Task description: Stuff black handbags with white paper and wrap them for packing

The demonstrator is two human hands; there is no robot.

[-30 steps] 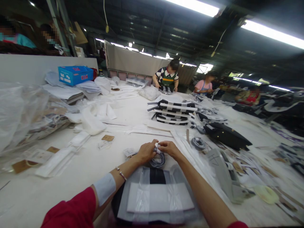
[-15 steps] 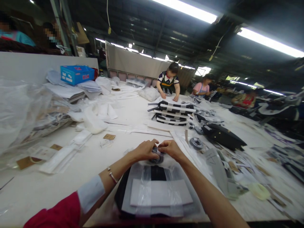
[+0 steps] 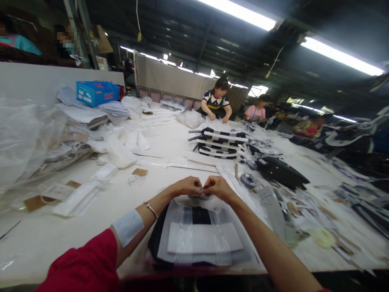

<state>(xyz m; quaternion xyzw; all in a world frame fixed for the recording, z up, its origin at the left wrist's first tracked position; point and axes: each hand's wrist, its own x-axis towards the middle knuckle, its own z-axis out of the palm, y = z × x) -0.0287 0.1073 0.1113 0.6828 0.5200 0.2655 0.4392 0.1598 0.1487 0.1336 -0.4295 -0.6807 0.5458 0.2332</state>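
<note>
Thumb and fingers of my left hand (image 3: pixel 191 185) are closed on a small rolled strap (image 3: pixel 200 197), dark grey and partly hidden behind the hands. My right hand (image 3: pixel 215 187) pinches at the same roll, its fingertips meeting those of the left. Just below lies a black bag (image 3: pixel 158 239) with a white-grey sheet (image 3: pixel 179 217) over it and a pale rectangular pad (image 3: pixel 205 239) on top. Clear plastic strips run across the pad, and a black band shows between them.
Ahead stands a stack of black-and-white bags (image 3: pixel 221 142), with a co-worker (image 3: pixel 216 101) behind it. To the right are a coiled grey strap (image 3: pixel 248 181) and a black bag panel (image 3: pixel 282 172). Plastic wrap (image 3: pixel 27 142) and a blue box (image 3: pixel 97 93) occupy the left side.
My hands have drawn closer, fingertips now meeting over the rolled strap. The roll is less visible than before. My left forearm has shifted slightly right.
</note>
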